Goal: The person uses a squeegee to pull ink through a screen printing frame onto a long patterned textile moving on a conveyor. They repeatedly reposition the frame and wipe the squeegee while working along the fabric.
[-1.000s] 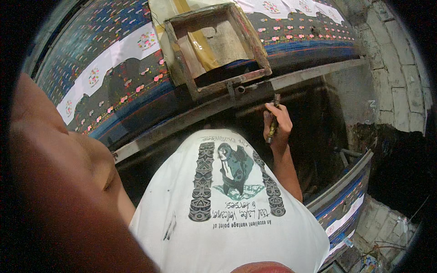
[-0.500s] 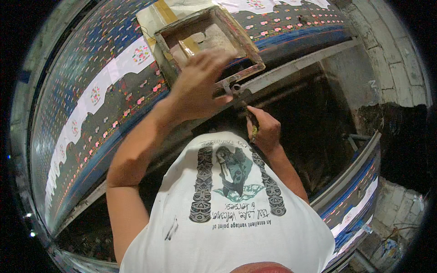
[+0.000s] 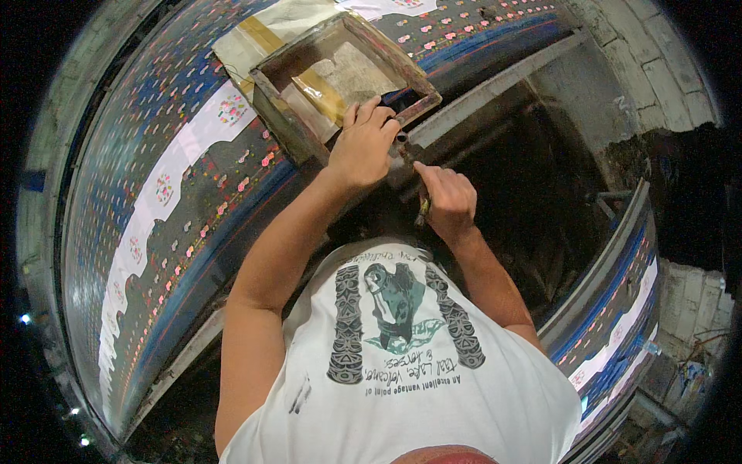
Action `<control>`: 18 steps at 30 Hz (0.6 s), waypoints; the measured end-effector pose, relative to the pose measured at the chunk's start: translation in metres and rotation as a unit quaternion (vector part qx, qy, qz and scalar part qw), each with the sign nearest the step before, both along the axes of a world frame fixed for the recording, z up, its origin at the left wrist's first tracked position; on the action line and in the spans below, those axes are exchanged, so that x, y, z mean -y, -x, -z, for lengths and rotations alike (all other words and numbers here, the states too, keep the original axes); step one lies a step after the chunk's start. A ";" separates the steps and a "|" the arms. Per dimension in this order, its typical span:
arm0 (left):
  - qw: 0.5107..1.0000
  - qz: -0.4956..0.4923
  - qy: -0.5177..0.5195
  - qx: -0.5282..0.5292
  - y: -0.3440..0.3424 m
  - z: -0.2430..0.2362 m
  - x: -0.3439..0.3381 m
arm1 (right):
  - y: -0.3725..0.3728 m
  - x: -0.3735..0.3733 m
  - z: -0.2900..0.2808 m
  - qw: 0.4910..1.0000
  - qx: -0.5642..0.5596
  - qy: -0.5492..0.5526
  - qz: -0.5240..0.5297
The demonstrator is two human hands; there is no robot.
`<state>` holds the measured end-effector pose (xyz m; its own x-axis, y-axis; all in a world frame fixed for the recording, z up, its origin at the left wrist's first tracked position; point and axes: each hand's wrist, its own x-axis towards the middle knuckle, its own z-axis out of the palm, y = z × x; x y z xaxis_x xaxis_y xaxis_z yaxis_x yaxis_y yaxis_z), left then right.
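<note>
A worn wooden box frame (image 3: 422,107) sits across the edge of a long table, with brown tape inside it. My left hand (image 3: 362,145) is bent over the frame's near rim, fingers curled onto the inner side. Beside those fingertips a small ring-shaped end (image 3: 401,138) shows, perhaps a pipe or bolt. My right hand (image 3: 450,203) is closed round a slim hand tool (image 3: 423,212) just below the ring. Its yellow-green end pokes out under the fist; its exact kind is hidden by the fingers.
Printed fabric (image 3: 193,147) with white bands and pink flowers covers the long table on the left and beyond. A metal rail (image 3: 495,73) runs along the table's near edge. Another printed table (image 3: 610,340) stands at right, near a block wall (image 3: 657,77).
My left hand, blurred above the frame before, has come down onto its near rim. My right hand keeps hold of the tool near the ring. The whole view has shifted slightly.
</note>
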<state>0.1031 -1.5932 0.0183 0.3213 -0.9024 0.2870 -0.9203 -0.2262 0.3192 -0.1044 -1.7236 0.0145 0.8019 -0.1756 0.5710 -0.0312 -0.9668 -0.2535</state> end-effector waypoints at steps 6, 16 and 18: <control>0.999 -0.005 0.034 0.013 0.006 -0.001 0.009 | 0.004 0.009 0.006 0.998 -0.059 -0.036 0.009; 0.993 0.019 0.035 0.114 0.007 0.026 0.025 | -0.001 0.025 0.033 0.997 -0.082 -0.003 -0.001; 0.995 0.026 0.027 0.093 0.009 0.028 0.026 | -0.001 0.026 0.034 0.996 -0.090 0.008 -0.002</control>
